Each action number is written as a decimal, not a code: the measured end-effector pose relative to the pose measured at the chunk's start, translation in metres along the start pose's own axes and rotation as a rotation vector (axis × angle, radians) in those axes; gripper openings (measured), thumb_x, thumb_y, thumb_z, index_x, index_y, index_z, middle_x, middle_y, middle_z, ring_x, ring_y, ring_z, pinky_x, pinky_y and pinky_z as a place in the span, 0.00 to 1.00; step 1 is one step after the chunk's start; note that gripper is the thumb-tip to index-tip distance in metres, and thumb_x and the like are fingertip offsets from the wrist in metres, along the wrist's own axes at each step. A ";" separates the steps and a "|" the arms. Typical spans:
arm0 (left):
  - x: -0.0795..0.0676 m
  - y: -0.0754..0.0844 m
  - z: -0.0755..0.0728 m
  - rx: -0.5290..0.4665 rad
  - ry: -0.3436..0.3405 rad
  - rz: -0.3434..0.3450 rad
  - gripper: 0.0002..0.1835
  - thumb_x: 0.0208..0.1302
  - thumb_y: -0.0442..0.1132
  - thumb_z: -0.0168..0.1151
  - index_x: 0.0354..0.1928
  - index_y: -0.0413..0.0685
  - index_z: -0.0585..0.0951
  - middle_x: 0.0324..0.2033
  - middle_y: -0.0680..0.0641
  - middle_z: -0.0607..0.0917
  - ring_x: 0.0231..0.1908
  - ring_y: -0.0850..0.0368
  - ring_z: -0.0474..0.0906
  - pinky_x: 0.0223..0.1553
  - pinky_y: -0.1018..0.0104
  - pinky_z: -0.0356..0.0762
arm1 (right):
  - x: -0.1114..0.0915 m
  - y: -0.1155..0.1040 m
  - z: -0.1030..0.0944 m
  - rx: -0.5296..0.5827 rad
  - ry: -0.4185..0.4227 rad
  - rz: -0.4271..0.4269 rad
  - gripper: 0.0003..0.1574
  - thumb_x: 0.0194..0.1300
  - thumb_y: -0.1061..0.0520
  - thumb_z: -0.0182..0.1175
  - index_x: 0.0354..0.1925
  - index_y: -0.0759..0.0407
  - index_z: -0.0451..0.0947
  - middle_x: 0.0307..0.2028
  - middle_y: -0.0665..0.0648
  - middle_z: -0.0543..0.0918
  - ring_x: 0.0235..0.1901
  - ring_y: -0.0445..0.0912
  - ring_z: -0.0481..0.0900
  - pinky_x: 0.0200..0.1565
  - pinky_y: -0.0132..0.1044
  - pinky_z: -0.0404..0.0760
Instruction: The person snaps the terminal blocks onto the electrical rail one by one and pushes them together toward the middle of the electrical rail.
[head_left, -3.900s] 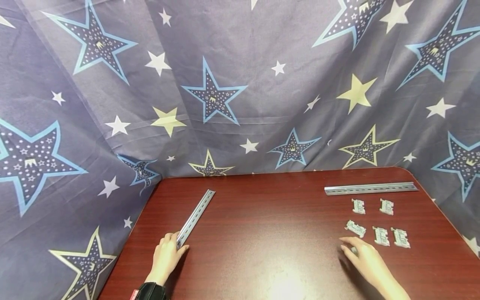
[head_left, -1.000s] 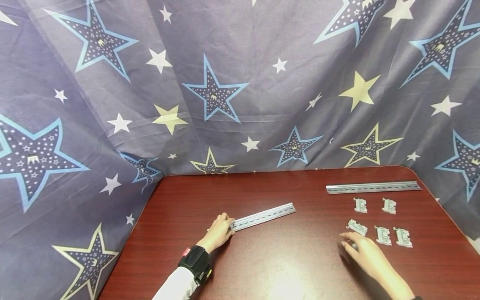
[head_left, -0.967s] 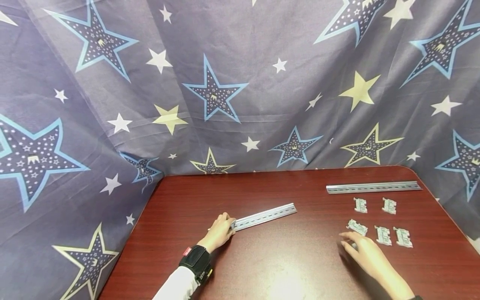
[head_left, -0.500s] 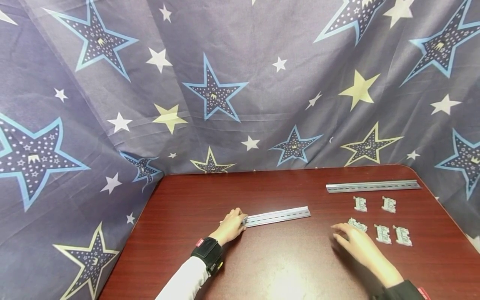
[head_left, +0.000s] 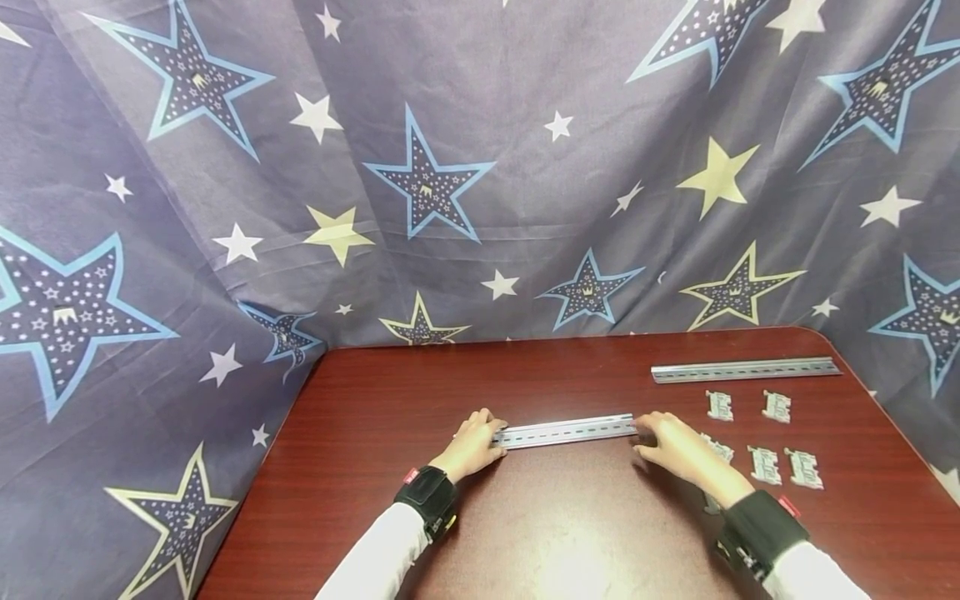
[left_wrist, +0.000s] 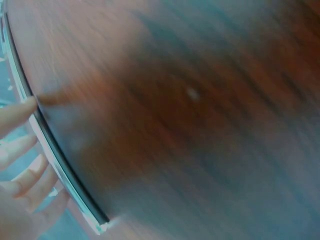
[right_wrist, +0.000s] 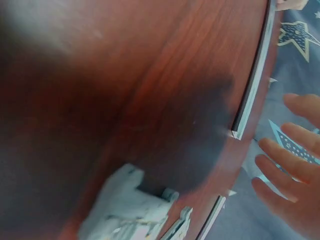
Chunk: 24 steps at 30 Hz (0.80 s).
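A slotted silver DIN rail lies in the middle of the table, almost level across the head view. My left hand pinches its left end; in the left wrist view the thumb is on one side of the rail and the fingers on the other. My right hand is at the rail's right end, fingers spread and holding nothing. The right wrist view shows a gap between those fingers and the rail end. Several pale grey terminal blocks lie to the right, one partly hidden behind the right hand.
A second DIN rail lies near the table's back right corner, behind the blocks. Another block shows partly beneath the right wrist. A star-patterned curtain hangs behind the dark red table.
My left hand has swung the rail from a steep slant at the left to nearly level, and shifted it rightward. My right hand has moved left and away from me, to the rail's right end.
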<state>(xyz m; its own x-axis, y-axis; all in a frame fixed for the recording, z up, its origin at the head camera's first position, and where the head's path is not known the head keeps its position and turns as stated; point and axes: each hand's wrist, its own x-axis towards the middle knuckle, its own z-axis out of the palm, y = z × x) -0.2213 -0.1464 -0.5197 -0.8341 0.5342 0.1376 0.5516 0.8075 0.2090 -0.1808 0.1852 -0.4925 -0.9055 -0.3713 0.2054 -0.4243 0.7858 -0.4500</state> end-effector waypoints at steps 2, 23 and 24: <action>-0.001 -0.003 -0.001 -0.017 0.003 -0.022 0.23 0.43 0.43 0.67 0.43 0.41 0.78 0.32 0.47 0.72 0.35 0.52 0.68 0.36 0.59 0.67 | 0.008 0.001 0.003 -0.011 0.006 -0.024 0.21 0.46 0.59 0.65 0.40 0.68 0.76 0.34 0.60 0.79 0.37 0.54 0.75 0.40 0.48 0.72; -0.011 -0.016 -0.004 -0.081 0.021 -0.102 0.22 0.41 0.43 0.69 0.39 0.38 0.79 0.30 0.47 0.72 0.35 0.50 0.69 0.35 0.55 0.67 | 0.042 0.009 0.038 0.015 -0.005 -0.073 0.23 0.38 0.57 0.69 0.35 0.68 0.77 0.30 0.59 0.74 0.33 0.54 0.72 0.39 0.46 0.71; -0.011 -0.016 -0.004 -0.078 0.021 -0.106 0.21 0.41 0.43 0.69 0.38 0.39 0.80 0.30 0.47 0.72 0.35 0.50 0.69 0.35 0.56 0.67 | 0.042 0.009 0.039 0.017 0.000 -0.076 0.22 0.39 0.58 0.69 0.34 0.68 0.78 0.30 0.59 0.74 0.33 0.54 0.72 0.39 0.46 0.71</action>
<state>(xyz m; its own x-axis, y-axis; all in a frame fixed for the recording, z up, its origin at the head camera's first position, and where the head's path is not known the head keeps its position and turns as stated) -0.2207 -0.1666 -0.5204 -0.8878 0.4412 0.1307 0.4596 0.8366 0.2980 -0.2230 0.1572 -0.5222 -0.8706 -0.4296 0.2399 -0.4919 0.7467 -0.4477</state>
